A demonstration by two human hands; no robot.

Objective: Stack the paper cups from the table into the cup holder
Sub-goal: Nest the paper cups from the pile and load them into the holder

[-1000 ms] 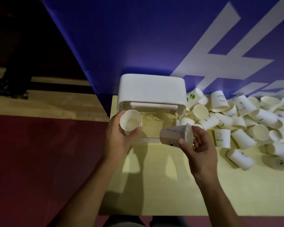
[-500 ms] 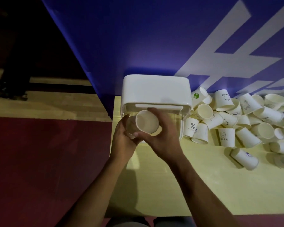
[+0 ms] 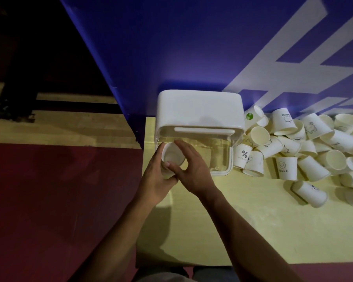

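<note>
Head view gives me the cup point(image 3: 172, 157) at the left end of the holder point(image 3: 200, 110), against its clear front, mouth turned toward the camera. It is a plain white paper cup with a rolled rim and a pale, shadowed inside, and a strip of its white wall shows below the rim at the lower left. Both hands are on it. The left hand point(image 3: 155, 180) wraps it from the left, fingers curled along the far-left wall with the tips near the rim. The right hand point(image 3: 194, 171) comes in from the right, forefinger arched over the top of the rim and thumb laid across the near edge, so the two pinch the cup between them; the other fingers lie close together behind the forefinger. Whether the cup sits inside the holder or just against its front I cannot tell. The holder has an opaque white top and a clear lower body, through which the table's yellow shows. It stands on the table point(image 3: 232, 220), its back toward a blue wall point(image 3: 192, 47) with white strokes. Just right of it, touching its side, lies the pile point(image 3: 306, 147) of white cups, tumbled on their sides and rims, some printed: a percent-sign cup point(image 3: 243, 156) and a HELLO cup point(image 3: 286, 167) among them. Left of the table I see red floor point(image 3: 59, 200).
</note>
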